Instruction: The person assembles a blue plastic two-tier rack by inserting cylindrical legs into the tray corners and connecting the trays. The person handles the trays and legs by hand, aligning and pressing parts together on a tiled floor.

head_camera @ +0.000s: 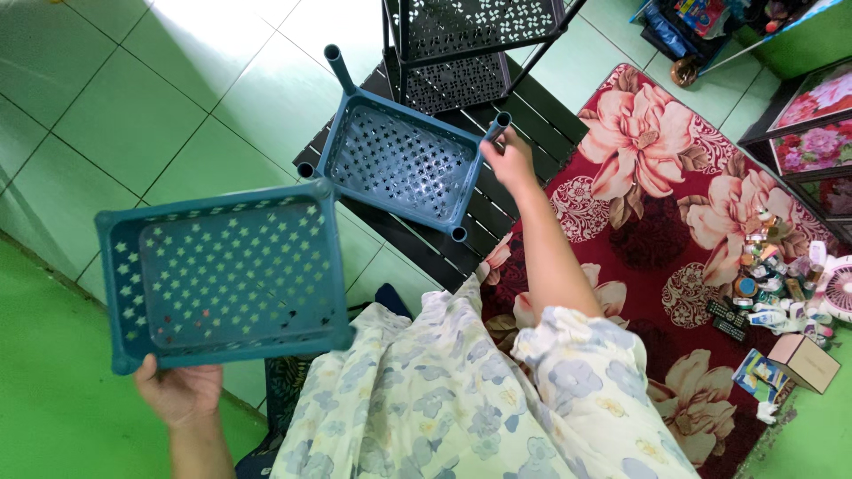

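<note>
While the left hand (pixel 182 390) grips the lower edge of a loose blue perforated tray (pixel 222 275), the right hand (pixel 508 160) closes on a corner post (pixel 500 124) of a second blue tray (pixel 399 164) resting on the black slatted table (pixel 524 106), beside the red floral rug (pixel 674 222).

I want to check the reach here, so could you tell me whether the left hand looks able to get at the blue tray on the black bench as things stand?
Probably not: the left hand is full, holding up another blue tray that sits between it and the bench tray. The right hand already grips that tray's corner post.
</note>
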